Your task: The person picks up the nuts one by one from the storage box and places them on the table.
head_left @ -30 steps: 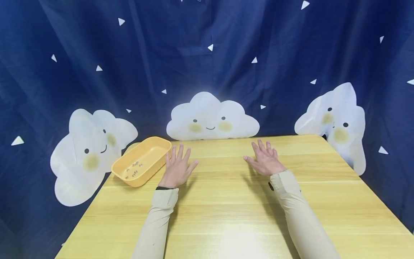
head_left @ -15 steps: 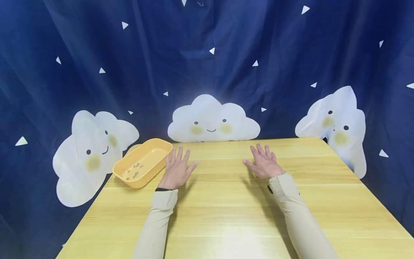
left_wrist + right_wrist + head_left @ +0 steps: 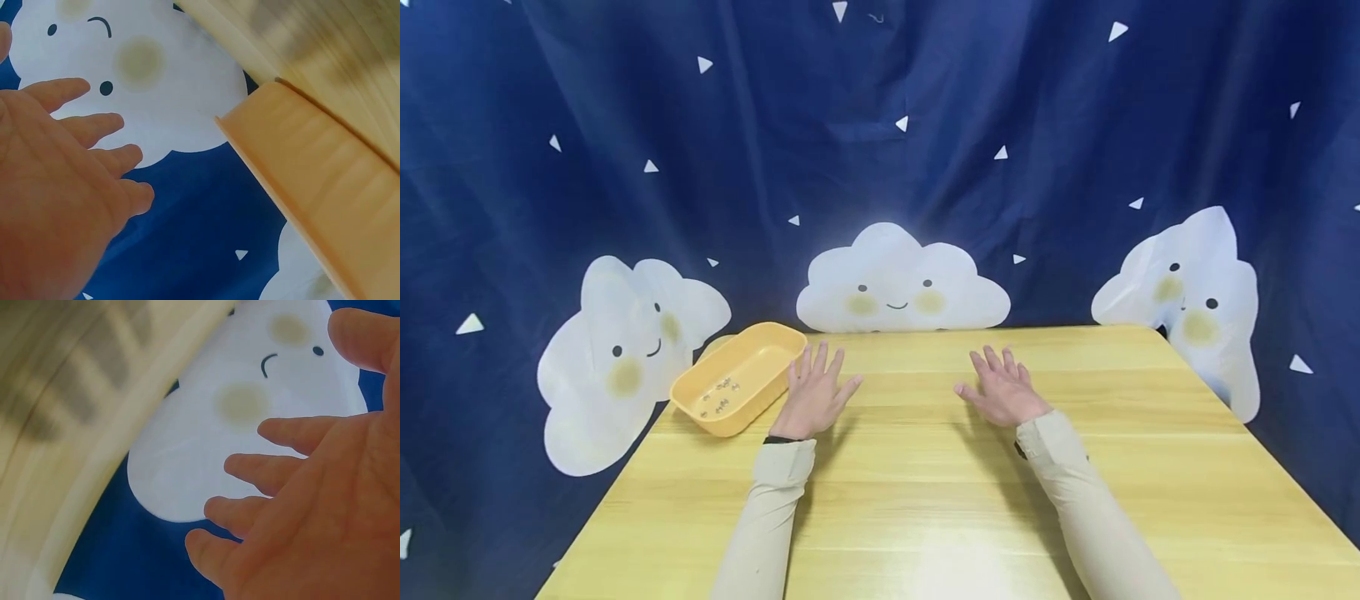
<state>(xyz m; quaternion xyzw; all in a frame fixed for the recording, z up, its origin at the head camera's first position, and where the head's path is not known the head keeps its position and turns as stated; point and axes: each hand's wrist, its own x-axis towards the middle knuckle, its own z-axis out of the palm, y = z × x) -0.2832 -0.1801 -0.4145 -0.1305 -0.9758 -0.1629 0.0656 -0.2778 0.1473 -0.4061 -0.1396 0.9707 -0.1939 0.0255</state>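
My left hand (image 3: pixel 811 402) hovers over the table, palm down with fingers spread, just right of a yellow-orange plastic basket (image 3: pixel 767 379). Several small shiny pieces (image 3: pixel 722 407) lie in the basket's near end; they are too small to identify. In the left wrist view the basket's side wall (image 3: pixel 331 169) stands apart from the left hand (image 3: pixel 69 181). Over the table's right half, my right hand (image 3: pixel 1006 393) is held with its fingers extended and nothing in it. The right wrist view shows the bare palm of the right hand (image 3: pixel 319 506).
A light wood table (image 3: pixel 910 467) spreads under both hands, and their shadows fall on it. Behind its far edge hangs a dark blue curtain (image 3: pixel 940 183) printed with white clouds (image 3: pixel 902 258) and small triangles.
My right hand has drifted slightly left and toward me. The left hand has stayed nearly in place. The whole scene has shifted a little right and down as the head view turned.
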